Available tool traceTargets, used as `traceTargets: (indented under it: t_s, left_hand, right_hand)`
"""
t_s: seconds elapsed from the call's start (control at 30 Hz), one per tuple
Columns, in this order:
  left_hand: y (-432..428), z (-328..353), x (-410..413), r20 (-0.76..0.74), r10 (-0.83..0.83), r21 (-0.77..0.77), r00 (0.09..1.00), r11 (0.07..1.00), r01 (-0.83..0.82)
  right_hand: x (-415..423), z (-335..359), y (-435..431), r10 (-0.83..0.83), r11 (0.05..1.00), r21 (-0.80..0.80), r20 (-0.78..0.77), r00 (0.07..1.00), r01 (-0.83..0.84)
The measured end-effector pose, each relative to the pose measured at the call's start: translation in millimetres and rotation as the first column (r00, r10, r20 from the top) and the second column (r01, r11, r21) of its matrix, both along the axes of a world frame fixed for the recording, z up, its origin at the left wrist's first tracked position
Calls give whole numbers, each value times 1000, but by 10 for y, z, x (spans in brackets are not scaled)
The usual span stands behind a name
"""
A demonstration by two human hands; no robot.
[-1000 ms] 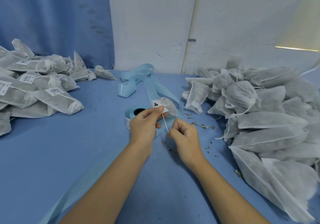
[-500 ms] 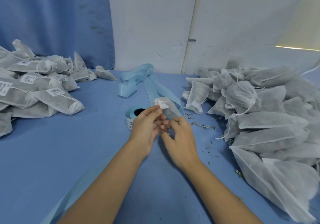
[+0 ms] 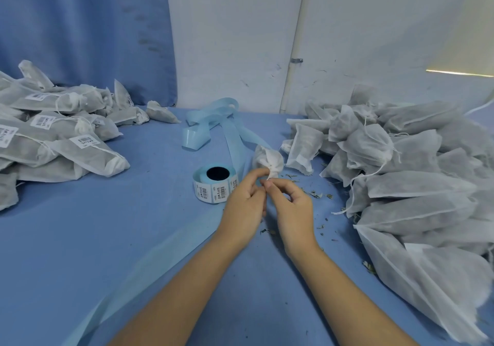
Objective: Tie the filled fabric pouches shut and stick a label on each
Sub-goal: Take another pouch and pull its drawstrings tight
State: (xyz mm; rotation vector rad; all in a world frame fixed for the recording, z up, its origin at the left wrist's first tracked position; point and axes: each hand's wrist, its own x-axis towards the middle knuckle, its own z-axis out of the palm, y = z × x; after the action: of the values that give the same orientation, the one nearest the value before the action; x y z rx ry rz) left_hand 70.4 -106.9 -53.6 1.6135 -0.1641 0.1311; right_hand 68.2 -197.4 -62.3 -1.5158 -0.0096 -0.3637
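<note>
Head view: both hands meet just below frame centre over the blue table point(image 3: 80, 252), working 1 small pouch.
Pouch: the pouch point(image 3: 268, 158) sits just above the fingertips, right of the label roll point(image 3: 215, 182); its gathered neck points down at the fingers, its body up the frame.
Left hand: the left hand point(image 3: 244, 201) pinches the neck between thumb and forefinger.
Right hand: the right hand point(image 3: 292, 206) has thumb and forefinger pinched at the same spot, touching the left; whether on fabric or drawstring I cannot tell.
Key relation: the long axis runs near vertical in the frame, away from both hands; both are equally near the neck, so any knot gets made right at the fingertips.
Piles: labelled pouches point(image 3: 66, 142) at left, unlabelled pouches point(image 3: 401, 180) at right.
Change: 1 second ago the hands stood apart with a taut drawstring between them; now they touch, and the pouch has tipped more upright.
Progress: tying looks close to done; no label shows on it.
</note>
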Motion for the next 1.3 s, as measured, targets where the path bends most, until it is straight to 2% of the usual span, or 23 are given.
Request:
traceTargets:
  t_s: [0.2, 0.37, 0.67, 0.93, 1.03, 1.17, 1.23, 1.3]
  left_hand:
    - [-46, -14, -19, -23, -15, 8, 1000, 1000, 15]
    - [-117, 28, -5, -218, -131, -212, 967, 974, 84]
    - [-134, 83, -30, -333, -138, -244, 933, 968, 56]
    - [-108, 58, -15, -337, -106, -221, 936, 975, 31]
    - [-48, 11, -9, -283, -16, -133, 959, 991, -23]
    - [20, -38, -23, -80, 137, 117, 987, 985, -128]
    - [55, -53, -31, 103, 196, 358, 975, 907, -220]
    - [72, -53, -61, 272, 183, 571, 945, 760, -312]
  right_hand:
    - [10, 32, -34, 12, 983, 185, -129, 992, 12]
    - [17, 58, -73, 21, 941, 335, -213, 977, 52]
    - [66, 28, -121, 35, 915, 399, -239, 970, 65]
    - [78, 37, -131, 54, 914, 403, -227, 972, 43]
    - [80, 61, -143, 96, 920, 392, -194, 976, -12]
    - [48, 86, -117, 198, 922, 367, -171, 965, -124]
    - [45, 100, -114, 163, 939, 328, -172, 972, -99]
    - [56, 107, -137, 63, 978, 207, -154, 986, -30]
